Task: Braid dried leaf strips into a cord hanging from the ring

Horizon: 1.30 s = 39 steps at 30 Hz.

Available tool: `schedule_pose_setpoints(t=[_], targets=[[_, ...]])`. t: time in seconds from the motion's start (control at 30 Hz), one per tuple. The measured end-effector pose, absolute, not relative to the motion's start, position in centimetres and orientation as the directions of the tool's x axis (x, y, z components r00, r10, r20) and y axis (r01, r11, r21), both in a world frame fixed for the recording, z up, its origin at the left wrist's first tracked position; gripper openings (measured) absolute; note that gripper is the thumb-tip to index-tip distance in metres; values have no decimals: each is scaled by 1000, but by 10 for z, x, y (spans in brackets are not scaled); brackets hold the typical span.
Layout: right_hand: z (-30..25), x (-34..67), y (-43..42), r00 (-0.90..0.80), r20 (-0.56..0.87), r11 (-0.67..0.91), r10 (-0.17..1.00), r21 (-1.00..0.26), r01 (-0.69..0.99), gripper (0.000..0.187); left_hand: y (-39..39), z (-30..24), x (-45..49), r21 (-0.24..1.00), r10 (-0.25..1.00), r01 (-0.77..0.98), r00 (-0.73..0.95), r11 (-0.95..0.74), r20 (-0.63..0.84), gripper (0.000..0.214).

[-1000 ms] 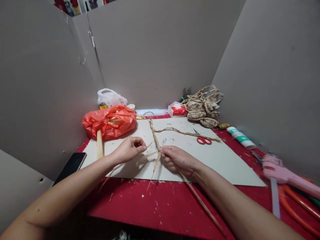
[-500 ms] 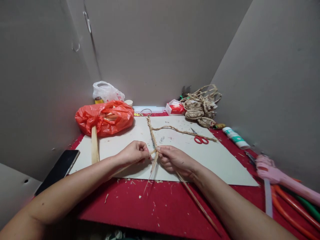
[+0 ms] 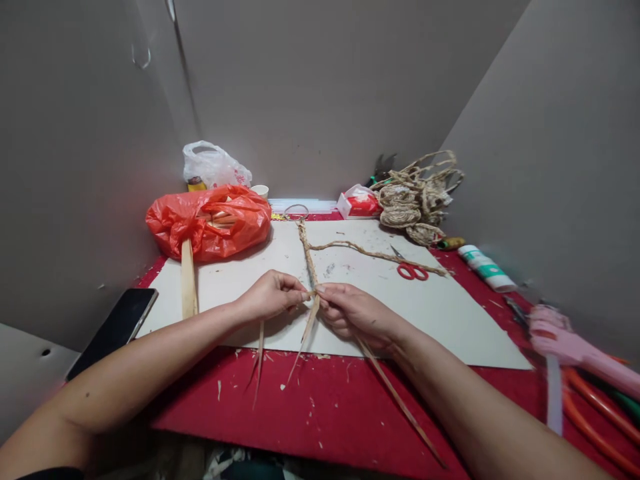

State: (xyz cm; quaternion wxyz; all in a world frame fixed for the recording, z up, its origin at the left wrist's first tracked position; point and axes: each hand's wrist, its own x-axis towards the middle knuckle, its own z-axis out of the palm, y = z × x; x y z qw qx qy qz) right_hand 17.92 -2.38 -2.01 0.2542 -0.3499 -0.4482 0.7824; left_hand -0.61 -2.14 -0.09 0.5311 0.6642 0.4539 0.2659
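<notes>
A braided straw cord [image 3: 307,257] runs from a thin ring [image 3: 296,213] at the back of the white board toward me. At its near end my left hand [image 3: 273,295] pinches a pale strand, whose loose tails [image 3: 261,353] dangle below the wrist. My right hand [image 3: 350,308] closes on the braid's end just beside the left fingertips. A long strand [image 3: 400,403] trails from beneath the right hand over the table's front. Between both hands another split strand [image 3: 309,327] hangs down. A side braid [image 3: 370,250] branches off to the right.
Red-handled scissors [image 3: 413,271] lie on the white board [image 3: 475,333]. A red plastic bag [image 3: 210,227] and a phone [image 3: 113,330] are at left. Coiled braids [image 3: 405,207], a white-and-green roll [image 3: 487,268] and a pink glue gun [image 3: 570,343] line the right side.
My left hand has moved right, its fingertips now meeting the right ones at the braid. The left strand's tails now hang straight down. The view has shifted slightly.
</notes>
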Motion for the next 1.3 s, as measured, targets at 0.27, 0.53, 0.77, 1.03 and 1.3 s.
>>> schedule_pose_setpoints(t=[0.27,0.53,0.77,1.03,1.3], targets=[[-21,169,-30,-552,-283,-376,785,-925,-59,41,-22,7,-4,904,918,414,390,-104,-73,24],[-23,156,-37,-441,-164,-188,882,-982,-10,43,-28,18,-2,711,942,664,334,-230,-8,21],[-27,151,-42,-369,-244,-312,897,-940,-137,40,-55,17,20,307,942,890,314,-337,123,24],[-21,157,-43,-358,-356,-458,863,-850,-260,38,-71,16,48,225,958,933,288,-282,5,19],[-18,156,-47,-474,-344,-559,811,-697,-449,32,-81,5,46,191,972,953,224,-234,73,24]])
